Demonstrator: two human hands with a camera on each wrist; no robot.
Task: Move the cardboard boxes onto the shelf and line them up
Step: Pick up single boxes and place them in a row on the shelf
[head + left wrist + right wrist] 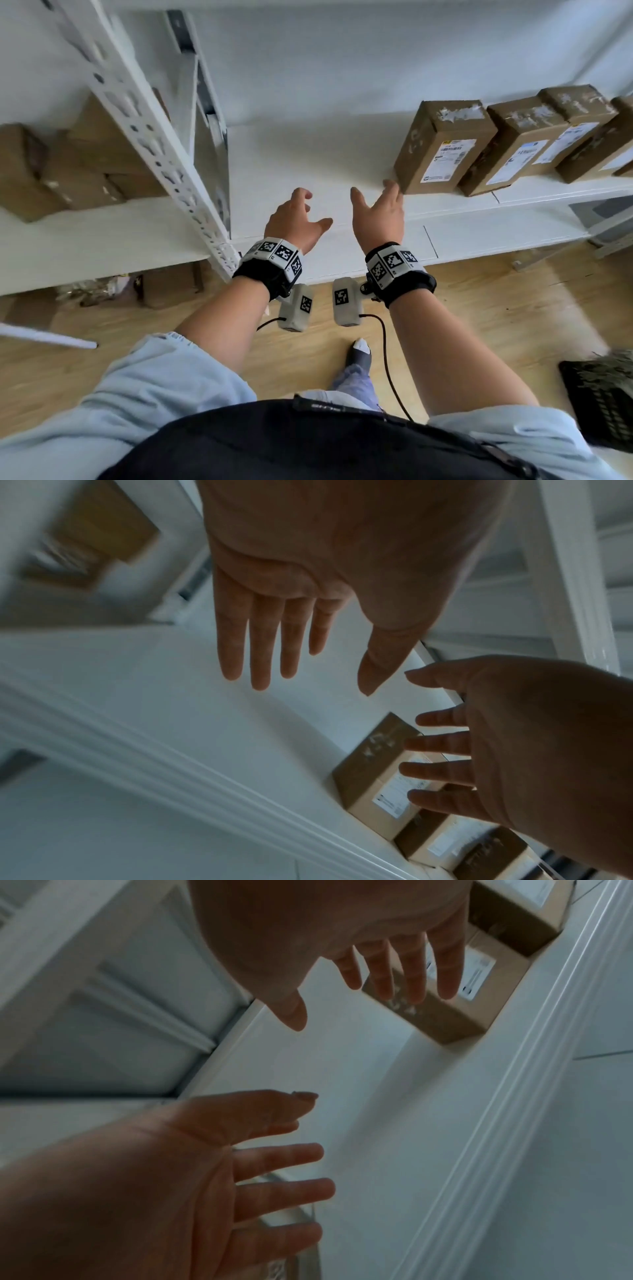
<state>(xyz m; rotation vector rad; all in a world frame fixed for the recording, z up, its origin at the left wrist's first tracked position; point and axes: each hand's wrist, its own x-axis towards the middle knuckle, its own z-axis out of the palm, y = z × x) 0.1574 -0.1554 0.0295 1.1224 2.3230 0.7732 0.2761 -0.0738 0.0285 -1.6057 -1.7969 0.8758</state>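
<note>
Several brown cardboard boxes with white labels stand in a row on the white shelf [308, 164] at the right; the nearest one is the leftmost box [442, 144], also seen from the wrists [369, 775] [441, 1020]. My left hand [298, 219] hovers over the shelf's front edge, fingers straight and spread, holding nothing [274, 647]. My right hand [376, 212] is beside it, palm turned inward, fingers straight, its fingertips close to the leftmost box's lower corner [387, 969]. Whether they touch it I cannot tell.
A perforated white upright [154, 137] divides this bay from the left bay, where more cardboard boxes [78, 164] are piled. Another box sits on the wooden floor [479, 308] under the left shelf. A dark crate [603, 401] stands at the right.
</note>
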